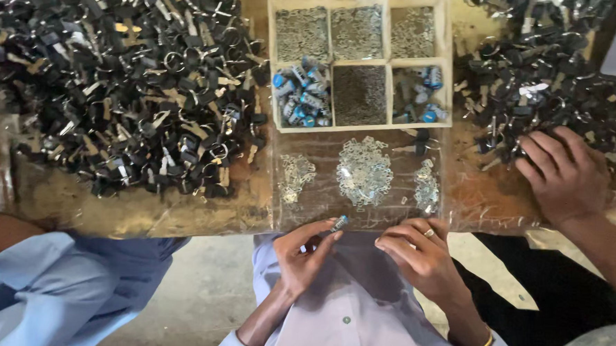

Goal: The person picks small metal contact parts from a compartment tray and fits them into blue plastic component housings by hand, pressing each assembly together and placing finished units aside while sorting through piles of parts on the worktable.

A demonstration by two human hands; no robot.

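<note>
Head view: left hand point(303, 252) pinches a small cylinder point(339, 223) (blue-tipped).

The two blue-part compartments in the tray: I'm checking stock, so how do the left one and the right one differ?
The left compartment is packed nearly full with small blue-and-silver cylinders; the right compartment holds only a few, with bare floor showing. The left sits at the tray's outer corner on the left, the right at the opposite corner. Both are in the front row, either side of a compartment of dark small parts.

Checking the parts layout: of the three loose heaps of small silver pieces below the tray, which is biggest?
The middle heap: it spreads wider and thicker than the thin left heap and the narrow right heap, all lying beneath the compartment tray.
</note>
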